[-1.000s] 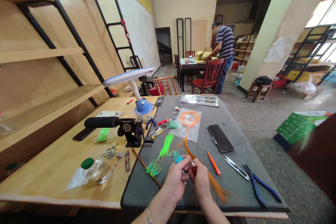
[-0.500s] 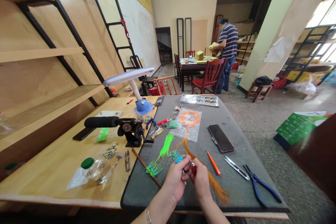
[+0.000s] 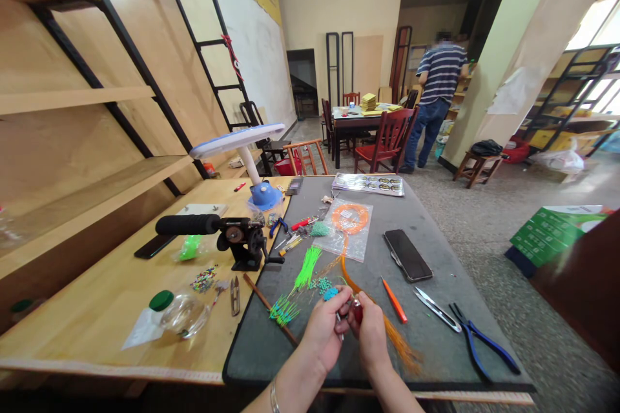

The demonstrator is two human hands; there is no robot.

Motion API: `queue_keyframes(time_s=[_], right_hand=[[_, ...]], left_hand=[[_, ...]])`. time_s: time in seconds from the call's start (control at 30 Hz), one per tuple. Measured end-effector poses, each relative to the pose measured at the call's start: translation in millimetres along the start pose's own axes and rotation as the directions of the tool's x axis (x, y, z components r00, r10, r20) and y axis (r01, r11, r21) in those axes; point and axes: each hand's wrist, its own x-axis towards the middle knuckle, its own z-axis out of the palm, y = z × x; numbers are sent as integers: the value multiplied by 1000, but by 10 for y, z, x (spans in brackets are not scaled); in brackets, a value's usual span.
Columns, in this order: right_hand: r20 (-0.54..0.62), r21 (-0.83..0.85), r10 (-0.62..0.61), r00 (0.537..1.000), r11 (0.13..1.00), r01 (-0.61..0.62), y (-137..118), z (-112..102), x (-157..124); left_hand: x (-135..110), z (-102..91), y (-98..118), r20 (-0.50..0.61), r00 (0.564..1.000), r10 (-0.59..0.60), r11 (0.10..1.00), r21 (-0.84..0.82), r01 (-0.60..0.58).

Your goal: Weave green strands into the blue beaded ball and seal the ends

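My left hand (image 3: 324, 332) is closed, its thumb and finger pinched together. What it holds is mostly hidden; a pale thin tip sticks out below the fingers. Right beside it my right hand (image 3: 372, 332) is closed around a small shiny red object (image 3: 358, 312), whose kind I cannot make out. Blue beads (image 3: 330, 294) and teal beads (image 3: 320, 284) lie just beyond my left fingers. An orange fibre bundle (image 3: 404, 348) runs behind my right hand. Left of my hands are green-blue pieces (image 3: 284, 312) on a brown stick (image 3: 259, 292) and bright green strands (image 3: 308, 268).
To the right lie an orange pen-like tool (image 3: 394, 301), thread snips (image 3: 437, 310), blue-handled pliers (image 3: 477, 342) and a phone (image 3: 407, 255). A black cranked device (image 3: 242, 242) and a green-lidded jar (image 3: 184, 315) stand left. Farther back, a person (image 3: 436, 90) stands by a table.
The person in the background has moved right, away from the table with the yellow stacks, and turned. My two hands have stayed in nearly the same place and grip.
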Motion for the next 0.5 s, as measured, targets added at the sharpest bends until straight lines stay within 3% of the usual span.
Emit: queue_keyframes(time_s=[0.5], right_hand=[[7, 11, 6, 1000, 1000, -6, -18, 18, 1]], left_hand=[[0, -7, 1, -5, 1000, 0, 1000, 14, 0]])
